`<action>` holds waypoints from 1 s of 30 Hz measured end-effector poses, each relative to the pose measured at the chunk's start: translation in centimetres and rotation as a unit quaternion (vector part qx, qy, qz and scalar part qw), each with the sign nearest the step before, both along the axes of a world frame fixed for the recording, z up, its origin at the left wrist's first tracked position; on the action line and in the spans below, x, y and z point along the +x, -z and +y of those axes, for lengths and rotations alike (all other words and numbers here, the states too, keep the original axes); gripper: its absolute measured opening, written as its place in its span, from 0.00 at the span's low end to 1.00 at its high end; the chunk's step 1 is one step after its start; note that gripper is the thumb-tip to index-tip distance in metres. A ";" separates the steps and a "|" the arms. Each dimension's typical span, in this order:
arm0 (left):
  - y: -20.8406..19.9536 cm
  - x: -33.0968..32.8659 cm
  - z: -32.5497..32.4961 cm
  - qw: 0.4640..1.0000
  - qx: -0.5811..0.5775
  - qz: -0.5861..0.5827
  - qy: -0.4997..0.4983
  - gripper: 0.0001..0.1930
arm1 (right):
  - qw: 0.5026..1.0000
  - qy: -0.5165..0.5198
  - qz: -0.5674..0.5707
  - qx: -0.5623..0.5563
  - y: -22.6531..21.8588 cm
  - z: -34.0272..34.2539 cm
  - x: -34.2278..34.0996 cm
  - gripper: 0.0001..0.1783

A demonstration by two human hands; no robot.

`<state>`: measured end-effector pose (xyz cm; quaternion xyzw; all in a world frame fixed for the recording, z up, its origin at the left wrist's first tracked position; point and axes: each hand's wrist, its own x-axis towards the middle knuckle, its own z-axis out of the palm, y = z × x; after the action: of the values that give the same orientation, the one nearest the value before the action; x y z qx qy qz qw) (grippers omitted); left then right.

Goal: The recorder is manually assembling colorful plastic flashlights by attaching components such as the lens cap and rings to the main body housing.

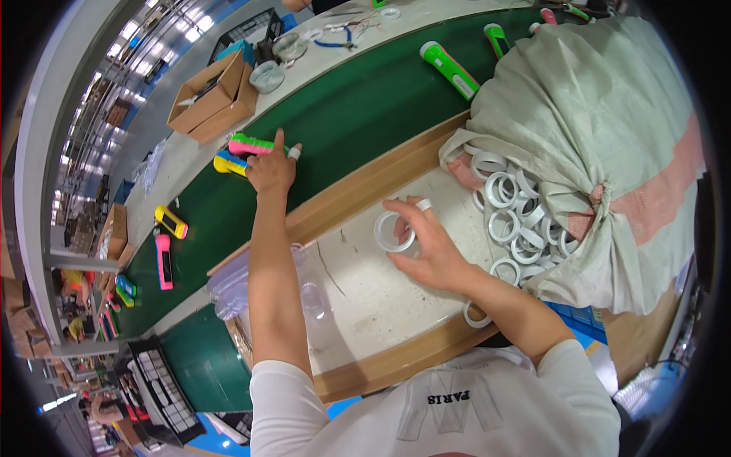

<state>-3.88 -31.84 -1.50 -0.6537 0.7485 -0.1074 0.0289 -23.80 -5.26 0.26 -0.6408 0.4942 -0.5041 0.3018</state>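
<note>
My left hand (272,169) reaches over the green conveyor belt (343,114), its index finger stretched out and thumb apart. It lies over the end of a pink and green flashlight (250,144). Just beside it, a yellow and blue flashlight (228,163) is partly under the fingers. In my right hand (435,255) a clear-centred white ring (378,231) is held at its edge between thumb and fingers, above the pale tray (354,305). White bands wrap my left thumb and a right finger. A heap of white rings (502,225) spills from a woven sack (586,99) to the right.
Wooden rails (365,179) edge the tray. Clear plastic pieces (232,286) lie at its left end. Other flashlights, such as a green one (451,70) and a pink one (164,260), rest on the belt. Beyond stand a cardboard box (213,99) and blue-handled pliers (335,44).
</note>
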 end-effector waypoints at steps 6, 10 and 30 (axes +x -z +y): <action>1.3 0.8 -0.8 0.989 -0.006 0.146 -0.025 0.17 | 0.999 -0.005 0.047 0.000 2.0 0.5 -1.0 0.41; 1.9 11.6 1.1 0.878 -0.075 0.398 0.254 0.16 | 0.997 -0.055 0.039 0.040 1.6 0.4 0.8 0.42; -16.1 2.7 29.3 0.902 0.031 0.226 0.367 0.25 | 0.997 0.048 -0.047 -0.049 0.2 1.4 -1.3 0.47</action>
<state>-1.17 -2.51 14.64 -0.3381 0.9249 0.0632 -0.1622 -25.11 -3.91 0.04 -0.6059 0.4843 -0.5713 0.2681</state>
